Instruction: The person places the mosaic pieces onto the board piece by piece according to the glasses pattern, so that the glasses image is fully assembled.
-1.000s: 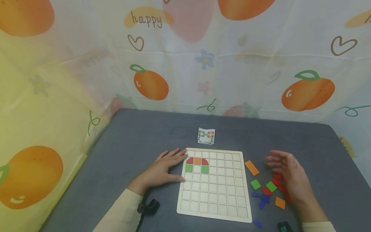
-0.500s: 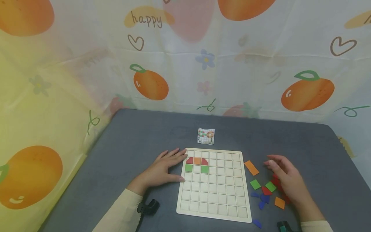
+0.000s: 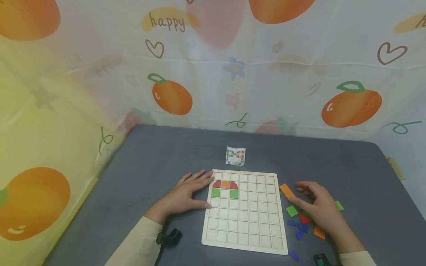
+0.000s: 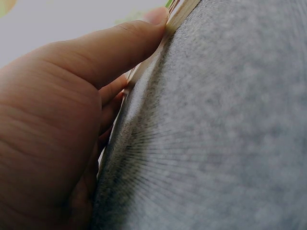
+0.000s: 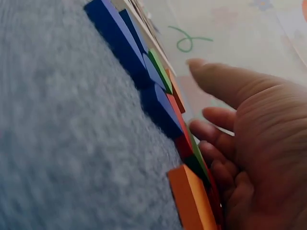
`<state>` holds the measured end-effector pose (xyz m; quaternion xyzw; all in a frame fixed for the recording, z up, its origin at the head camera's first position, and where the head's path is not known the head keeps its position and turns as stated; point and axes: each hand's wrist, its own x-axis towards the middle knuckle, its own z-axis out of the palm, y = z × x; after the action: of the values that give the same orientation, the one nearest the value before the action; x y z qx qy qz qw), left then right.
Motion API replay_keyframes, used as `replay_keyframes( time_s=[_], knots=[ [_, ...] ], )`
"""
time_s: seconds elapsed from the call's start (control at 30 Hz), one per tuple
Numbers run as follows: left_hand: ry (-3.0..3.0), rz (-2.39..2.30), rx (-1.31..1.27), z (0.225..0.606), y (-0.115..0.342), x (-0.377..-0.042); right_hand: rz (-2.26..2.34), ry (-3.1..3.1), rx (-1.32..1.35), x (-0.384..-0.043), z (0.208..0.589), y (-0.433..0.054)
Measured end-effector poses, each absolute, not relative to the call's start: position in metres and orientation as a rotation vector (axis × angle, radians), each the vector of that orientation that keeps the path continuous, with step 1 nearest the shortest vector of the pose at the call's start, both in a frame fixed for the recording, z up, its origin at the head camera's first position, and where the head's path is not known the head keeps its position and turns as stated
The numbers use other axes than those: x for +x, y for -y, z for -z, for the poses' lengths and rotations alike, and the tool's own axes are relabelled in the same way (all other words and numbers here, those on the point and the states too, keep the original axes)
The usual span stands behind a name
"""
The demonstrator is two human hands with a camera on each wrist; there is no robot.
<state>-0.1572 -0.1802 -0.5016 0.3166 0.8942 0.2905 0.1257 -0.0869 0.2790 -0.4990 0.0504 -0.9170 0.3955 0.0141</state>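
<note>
In the head view my left hand (image 3: 183, 194) lies at the left edge of a pale wooden grid board (image 3: 233, 221), fingers spread and touching its rim. The board bears two red rounded tiles, an orange square (image 3: 225, 184) and two green squares (image 3: 215, 192) near its upper left. My right hand (image 3: 321, 210) hovers over loose tiles to the right, fingers loosely bent and nothing visible between them. Its thumb is near an orange rectangle (image 3: 286, 191). In the right wrist view thumb and fingers are apart, beside blue (image 5: 160, 110), green, red and orange (image 5: 192, 199) tiles. The hand hides some tiles.
A small printed card (image 3: 235, 156) with a coloured grid pattern lies behind the board. Several blue tiles (image 3: 299, 234) lie along the board's right side. Grey cloth (image 3: 166, 147) covers the table, and a fruit-patterned curtain (image 3: 283, 66) hangs behind.
My right hand has moved left and lower over the loose tiles, its thumb now close to the orange rectangle. A green tile now shows right of it. My left hand stays in place.
</note>
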Motion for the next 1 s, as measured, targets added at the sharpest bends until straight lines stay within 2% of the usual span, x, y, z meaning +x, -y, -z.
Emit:
replay_keyframes(
  time_s=[0.33, 1.0],
  knots=[
    [-2.606, -0.846, 0.92, 0.5004, 0.1793, -0.1566, -1.035, 2.87, 0.225, -0.088, 0.5034, -0.2737],
    [-2.609, -0.853, 0.933, 0.5038, 0.1799, -0.1576, -1.136, 2.882, 0.14, -0.0866, 0.4999, -0.2725]
  ],
)
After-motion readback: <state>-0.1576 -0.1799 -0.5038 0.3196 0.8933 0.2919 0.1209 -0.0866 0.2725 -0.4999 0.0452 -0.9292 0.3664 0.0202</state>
